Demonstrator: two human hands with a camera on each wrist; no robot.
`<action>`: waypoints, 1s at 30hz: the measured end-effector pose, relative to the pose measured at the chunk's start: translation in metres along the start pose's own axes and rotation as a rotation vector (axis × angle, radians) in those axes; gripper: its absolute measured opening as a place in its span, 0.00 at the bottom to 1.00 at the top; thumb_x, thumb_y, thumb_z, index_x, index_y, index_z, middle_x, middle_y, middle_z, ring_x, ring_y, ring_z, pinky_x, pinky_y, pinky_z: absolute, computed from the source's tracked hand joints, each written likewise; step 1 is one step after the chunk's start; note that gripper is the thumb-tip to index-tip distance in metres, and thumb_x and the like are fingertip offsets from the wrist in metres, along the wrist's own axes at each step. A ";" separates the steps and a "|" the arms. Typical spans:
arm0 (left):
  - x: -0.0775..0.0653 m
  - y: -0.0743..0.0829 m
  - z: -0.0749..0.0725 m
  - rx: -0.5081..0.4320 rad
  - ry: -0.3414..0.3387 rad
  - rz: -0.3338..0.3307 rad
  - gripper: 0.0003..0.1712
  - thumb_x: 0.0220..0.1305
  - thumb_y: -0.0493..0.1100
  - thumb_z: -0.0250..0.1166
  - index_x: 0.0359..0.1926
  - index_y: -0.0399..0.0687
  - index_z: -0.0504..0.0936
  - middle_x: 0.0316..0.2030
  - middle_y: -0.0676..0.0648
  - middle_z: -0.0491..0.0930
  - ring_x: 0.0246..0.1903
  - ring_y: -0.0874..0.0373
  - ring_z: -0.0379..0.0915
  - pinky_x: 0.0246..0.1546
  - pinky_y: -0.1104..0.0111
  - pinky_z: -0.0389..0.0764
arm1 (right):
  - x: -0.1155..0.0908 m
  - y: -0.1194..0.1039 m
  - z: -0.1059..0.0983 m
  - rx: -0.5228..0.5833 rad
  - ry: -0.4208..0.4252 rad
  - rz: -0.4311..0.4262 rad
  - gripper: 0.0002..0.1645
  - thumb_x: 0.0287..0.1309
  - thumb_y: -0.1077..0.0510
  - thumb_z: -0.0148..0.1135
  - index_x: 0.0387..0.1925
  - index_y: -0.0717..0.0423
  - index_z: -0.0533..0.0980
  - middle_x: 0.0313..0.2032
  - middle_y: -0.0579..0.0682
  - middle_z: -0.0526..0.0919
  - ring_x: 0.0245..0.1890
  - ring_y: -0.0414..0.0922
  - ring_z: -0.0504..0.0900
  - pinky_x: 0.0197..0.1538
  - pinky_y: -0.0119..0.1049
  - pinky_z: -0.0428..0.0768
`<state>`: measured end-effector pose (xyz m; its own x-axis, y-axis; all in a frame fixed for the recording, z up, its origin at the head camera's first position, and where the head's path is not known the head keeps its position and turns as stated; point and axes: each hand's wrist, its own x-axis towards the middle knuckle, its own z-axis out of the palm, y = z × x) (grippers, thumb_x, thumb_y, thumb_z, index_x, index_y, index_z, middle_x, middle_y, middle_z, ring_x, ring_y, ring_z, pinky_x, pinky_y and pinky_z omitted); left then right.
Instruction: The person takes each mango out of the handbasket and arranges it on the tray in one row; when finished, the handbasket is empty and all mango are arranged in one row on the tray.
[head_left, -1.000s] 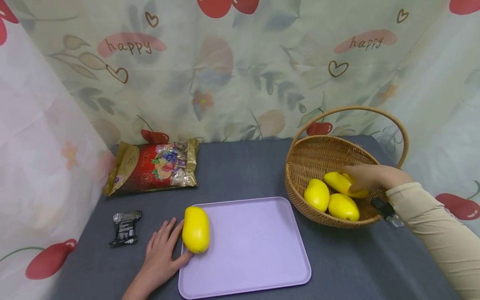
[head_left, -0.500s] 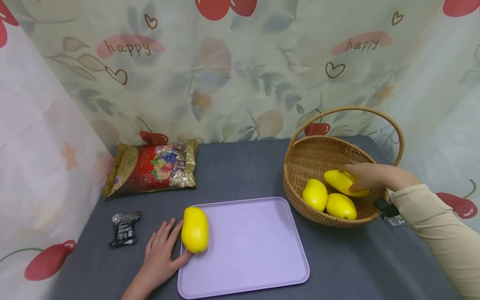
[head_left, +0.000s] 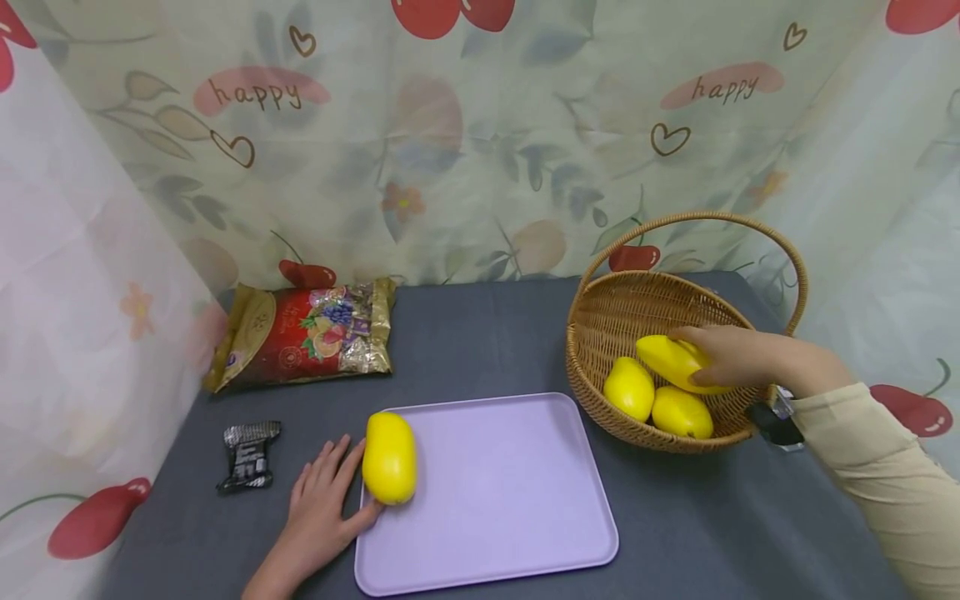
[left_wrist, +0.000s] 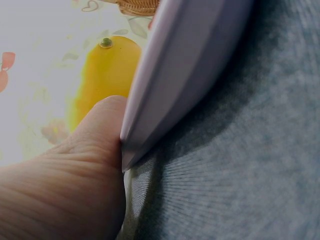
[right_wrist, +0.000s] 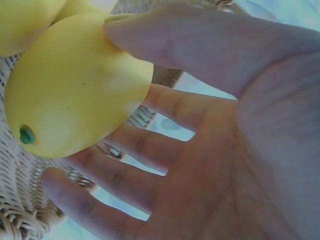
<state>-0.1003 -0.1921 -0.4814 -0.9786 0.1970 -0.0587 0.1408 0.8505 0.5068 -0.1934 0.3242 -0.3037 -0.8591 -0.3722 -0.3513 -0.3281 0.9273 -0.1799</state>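
My right hand (head_left: pixel 738 358) grips a yellow mango (head_left: pixel 671 360) inside the wicker basket (head_left: pixel 588 375). In the right wrist view the thumb lies over this mango (right_wrist: pixel 80 90), the fingers behind it, and its green stem end shows. Two more mangoes, one (head_left: pixel 628 389) left and one (head_left: pixel 682 412) in front, lie lower in the basket. On the left edge of the lilac tray (head_left: pixel 495 492) rests another mango (head_left: pixel 390 458). My left hand (head_left: pixel 318 504) lies beside it with fingers spread, the thumb at the tray's rim; the left wrist view shows that thumb (left_wrist: pixel 107 117) close up.
A red and gold candy bag (head_left: pixel 307 333) lies at the back left. Nearer, on the dark grey tablecloth (head_left: pixel 480 342), is a small black wrapped packet (head_left: pixel 250 456). The basket's tall handle (head_left: pixel 697 217) arches behind my right hand. Printed curtains (head_left: pixel 480 167) close off the back and sides.
My right hand has lifted the gripped mango slightly and shifted it a little left in the basket. The left hand and the tray mango stay where they were.
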 end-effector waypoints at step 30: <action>0.002 -0.004 0.004 -0.009 0.011 0.007 0.50 0.56 0.65 0.64 0.73 0.49 0.57 0.72 0.36 0.53 0.71 0.35 0.42 0.64 0.35 0.42 | -0.040 -0.061 -0.003 0.008 0.221 -0.090 0.41 0.57 0.55 0.66 0.69 0.58 0.59 0.59 0.60 0.73 0.53 0.53 0.74 0.52 0.53 0.77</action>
<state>-0.1023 -0.1934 -0.4874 -0.9792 0.1974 -0.0459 0.1461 0.8445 0.5153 -0.1401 0.2822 -0.2759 -0.8920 -0.4346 -0.1243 -0.4046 0.8902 -0.2093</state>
